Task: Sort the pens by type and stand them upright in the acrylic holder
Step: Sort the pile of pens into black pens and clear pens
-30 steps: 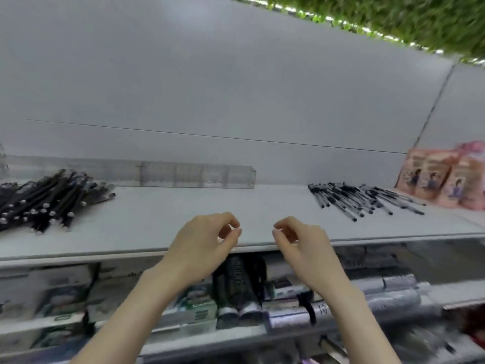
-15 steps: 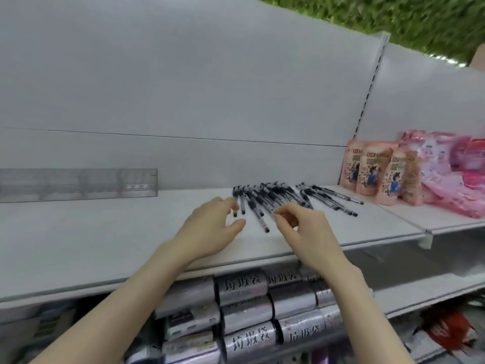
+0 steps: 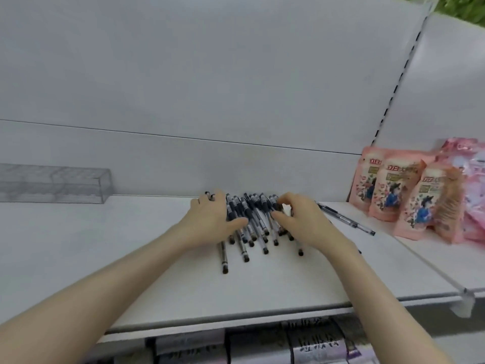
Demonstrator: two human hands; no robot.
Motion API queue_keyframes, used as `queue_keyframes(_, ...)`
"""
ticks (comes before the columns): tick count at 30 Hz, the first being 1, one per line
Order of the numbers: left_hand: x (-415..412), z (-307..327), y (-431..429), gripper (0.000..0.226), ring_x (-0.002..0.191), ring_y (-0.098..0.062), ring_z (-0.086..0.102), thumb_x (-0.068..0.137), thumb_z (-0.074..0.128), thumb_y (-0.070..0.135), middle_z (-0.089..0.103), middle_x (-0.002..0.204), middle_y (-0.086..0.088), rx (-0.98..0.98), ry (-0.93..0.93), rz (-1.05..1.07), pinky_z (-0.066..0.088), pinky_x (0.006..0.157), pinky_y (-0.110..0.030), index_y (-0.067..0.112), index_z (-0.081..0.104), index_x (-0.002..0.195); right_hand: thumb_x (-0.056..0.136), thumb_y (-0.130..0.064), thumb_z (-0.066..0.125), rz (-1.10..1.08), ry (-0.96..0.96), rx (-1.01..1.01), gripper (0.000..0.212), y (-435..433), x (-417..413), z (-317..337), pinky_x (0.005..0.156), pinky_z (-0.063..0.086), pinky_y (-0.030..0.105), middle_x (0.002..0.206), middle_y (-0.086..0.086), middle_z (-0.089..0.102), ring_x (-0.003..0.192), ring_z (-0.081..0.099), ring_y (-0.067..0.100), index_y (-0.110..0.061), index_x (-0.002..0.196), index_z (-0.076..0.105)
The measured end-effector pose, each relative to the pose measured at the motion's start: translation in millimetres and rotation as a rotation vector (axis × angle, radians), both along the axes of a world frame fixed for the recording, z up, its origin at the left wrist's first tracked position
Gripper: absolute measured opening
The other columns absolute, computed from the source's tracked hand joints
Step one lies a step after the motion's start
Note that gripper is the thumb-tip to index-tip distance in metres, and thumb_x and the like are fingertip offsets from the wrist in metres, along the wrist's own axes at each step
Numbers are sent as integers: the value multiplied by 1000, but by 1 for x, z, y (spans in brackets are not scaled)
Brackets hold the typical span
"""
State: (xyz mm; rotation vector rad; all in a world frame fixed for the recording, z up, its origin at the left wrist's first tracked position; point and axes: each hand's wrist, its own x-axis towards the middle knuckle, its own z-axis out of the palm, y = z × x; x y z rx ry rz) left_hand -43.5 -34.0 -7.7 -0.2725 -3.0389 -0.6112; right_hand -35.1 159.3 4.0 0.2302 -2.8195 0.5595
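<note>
A heap of black-and-clear pens [image 3: 253,215] lies on the white shelf [image 3: 131,258], tips fanned toward me. My left hand [image 3: 210,222] rests on the heap's left side, fingers stretched toward the back panel and thumb laid across the barrels. My right hand [image 3: 301,222] sits on the right side, its fingers curled over the pens' far ends and the thumb pressed against them. Two stray pens [image 3: 346,219] lie apart to the right. The long clear acrylic holder [image 3: 52,183] stands at the back left, well away from both hands, with nothing visible in it.
Pink snack pouches [image 3: 409,203] stand at the right on the neighbouring shelf, past a shelf joint [image 3: 464,292]. Packaged rolls [image 3: 301,342] fill the shelf below. A white back panel closes the rear.
The view has swung right, away from the left pen pile and holder. Both hands have reached forward from the shelf edge and landed on the right pile of pens.
</note>
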Motion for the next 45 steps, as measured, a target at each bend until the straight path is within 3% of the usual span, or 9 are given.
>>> queue_keyframes(7,-12,-2,29,92,131,-38,28,80,48,70,33,139,-23,78,-47,251,31,103,-41,4,24,139,95,-38,53,129,-205,-49,42,19,-43,2,80,46,32,108,8,63,93,57,22,-6,121,51)
queue_keyframes(11,-17,-4,60,95,132,-37,29,76,53,71,33,139,-23,195,-58,337,32,103,-40,2,26,136,99,-34,46,252,-303,-115,42,25,-52,10,56,34,31,79,22,55,69,46,19,7,101,54)
queue_keyframes(16,-20,-5,84,99,122,-26,44,62,69,69,47,127,-12,406,-58,301,42,99,-38,6,35,130,98,-35,47,329,-429,-390,39,24,-72,8,84,52,44,60,-1,56,66,55,19,-15,65,53)
queue_keyframes(19,-28,-10,87,101,104,-15,60,44,72,76,62,112,0,527,-38,196,51,90,-37,17,48,121,99,-31,48,401,-584,-654,23,25,-75,9,71,54,29,81,-6,71,77,64,13,-17,92,65)
queue_keyframes(21,-28,-14,84,73,98,-10,64,56,79,56,65,105,5,591,-16,132,52,87,-31,24,52,116,97,-30,54,396,-635,-749,24,25,-79,7,78,57,33,100,6,71,89,68,19,-10,107,65)
queue_keyframes(28,-24,-19,76,56,88,-6,68,69,83,9,69,100,4,903,57,99,55,83,-28,17,53,115,89,-10,65,391,-571,-867,14,28,-88,-10,76,58,40,94,13,73,82,71,27,-4,102,67)
queue_keyframes(34,-24,-15,73,49,88,-17,67,73,74,-4,67,99,-1,931,60,114,55,82,-33,21,50,107,85,-23,70,245,-367,-551,29,24,-85,-12,89,52,51,102,18,70,93,68,33,-6,106,60)
queue_keyframes(39,-23,-16,72,62,77,-19,68,70,73,-6,70,97,-8,1055,128,138,57,71,-32,16,51,123,92,-29,61,250,-217,-503,55,29,-79,-8,98,41,36,136,13,51,122,51,25,-2,136,43)
queue_keyframes(45,-13,2,83,59,86,-5,66,74,75,-1,69,97,6,1092,323,5,51,73,-17,23,50,122,91,-38,58,532,-298,-1007,33,22,-64,11,98,49,36,107,7,71,102,66,19,-12,109,67)
